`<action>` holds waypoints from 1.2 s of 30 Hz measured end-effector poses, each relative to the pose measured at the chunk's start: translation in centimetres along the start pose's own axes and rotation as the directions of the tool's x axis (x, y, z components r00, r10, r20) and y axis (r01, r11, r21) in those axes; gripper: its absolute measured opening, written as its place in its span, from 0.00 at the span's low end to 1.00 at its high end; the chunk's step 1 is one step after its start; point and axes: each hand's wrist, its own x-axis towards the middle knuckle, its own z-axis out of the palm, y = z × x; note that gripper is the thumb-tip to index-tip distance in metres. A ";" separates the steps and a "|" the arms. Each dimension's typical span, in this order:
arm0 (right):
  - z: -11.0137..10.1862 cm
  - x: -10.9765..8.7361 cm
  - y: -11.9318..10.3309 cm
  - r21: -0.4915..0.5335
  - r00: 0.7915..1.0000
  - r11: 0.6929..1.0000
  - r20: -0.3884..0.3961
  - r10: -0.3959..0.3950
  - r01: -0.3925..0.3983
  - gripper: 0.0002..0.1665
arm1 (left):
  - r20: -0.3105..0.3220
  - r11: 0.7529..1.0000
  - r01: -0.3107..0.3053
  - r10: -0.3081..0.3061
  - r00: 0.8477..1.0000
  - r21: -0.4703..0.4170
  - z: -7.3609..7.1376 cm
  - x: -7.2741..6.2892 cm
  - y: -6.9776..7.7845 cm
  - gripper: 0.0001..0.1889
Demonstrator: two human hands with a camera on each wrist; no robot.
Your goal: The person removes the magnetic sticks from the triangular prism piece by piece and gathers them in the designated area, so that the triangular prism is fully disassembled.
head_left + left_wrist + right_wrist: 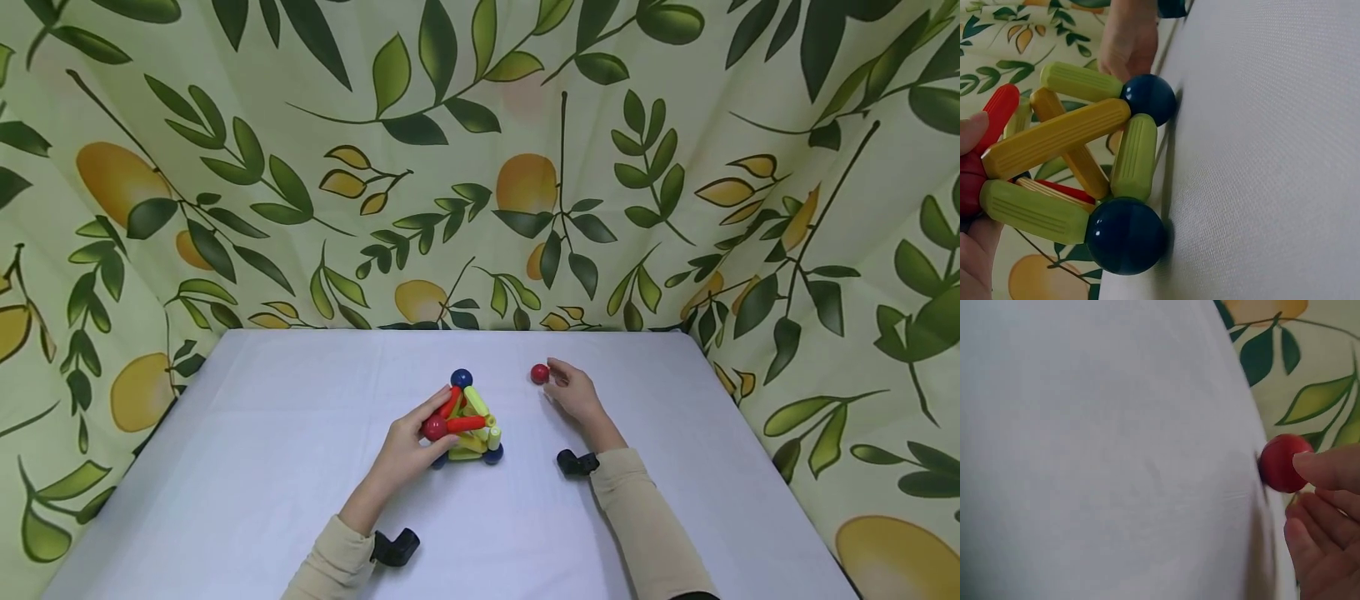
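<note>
A magnetic ball-and-rod model (467, 423) of red, yellow and green rods joined by red and dark blue balls stands on the white table. My left hand (411, 429) grips it at a red ball corner (435, 427), thumb on the near side and fingers on the far side. Two dark blue balls (1125, 236) rest on the tabletop in the left wrist view. To the right, my right hand (576, 396) reaches to a loose red ball (539, 373), fingertips right at its side. In the right wrist view the thumb overlaps this ball (1285, 462).
The white table (247, 467) ends at a leaf-and-fruit patterned curtain (465, 167) behind and at both sides. Black wrist devices (396, 547) sit at the cuffs of both beige sleeves (652, 525).
</note>
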 end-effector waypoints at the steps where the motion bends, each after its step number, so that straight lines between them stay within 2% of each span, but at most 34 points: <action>1: -0.1 -0.4 -0.1 0.005 1.000 1.000 -0.009 -0.005 0.005 0.35 | 0.006 1.000 0.001 -0.001 1.000 0.001 0.0 0.0 0.0 0.35; 4: -0.5 -1.9 -0.9 0.040 0.998 0.998 -0.044 -0.045 0.047 0.35 | 0.016 1.000 0.000 0.000 1.000 0.004 -0.1 0.0 0.1 0.35; 6: -0.5 -2.9 -1.6 0.056 0.993 0.993 -0.065 -0.103 0.107 0.34 | 0.019 1.000 -0.006 0.006 1.000 0.004 -0.2 0.0 0.0 0.35; 11: 0.2 -5.6 -3.5 0.067 0.962 0.961 -0.085 -0.261 0.267 0.31 | 0.026 0.999 -0.038 0.038 0.999 -0.003 -0.5 0.2 -0.1 0.35; 15: 1.4 -7.8 -4.8 0.121 0.937 0.930 -0.060 -0.343 0.348 0.29 | 0.045 0.998 -0.050 0.051 0.998 -0.032 -0.7 0.2 -0.1 0.33; 20: 2.9 -10.0 -6.3 0.205 0.907 0.891 0.029 -0.420 0.405 0.27 | 0.065 0.998 -0.046 0.049 0.997 -0.048 -0.6 -0.1 -0.2 0.32; 24: 3.8 -10.8 -7.0 0.267 0.883 0.861 0.067 -0.465 0.433 0.27 | 0.071 0.998 -0.042 0.045 0.996 -0.046 -0.6 -0.1 -0.2 0.32; 29: 4.8 -11.3 -7.2 0.271 0.876 0.856 0.078 -0.476 0.441 0.25 | 0.072 0.999 -0.019 0.021 0.997 -0.036 -0.7 -0.2 0.0 0.32; 33: 5.5 -11.3 -7.0 0.257 0.867 0.846 0.055 -0.496 0.468 0.24 | 0.074 0.999 -0.020 0.022 0.997 -0.029 -0.7 -0.3 0.1 0.32; 36: 5.9 -11.3 -7.0 0.233 0.852 0.831 0.025 -0.524 0.504 0.24 | 0.071 0.999 -0.036 0.037 0.997 -0.023 -0.7 -0.3 0.1 0.32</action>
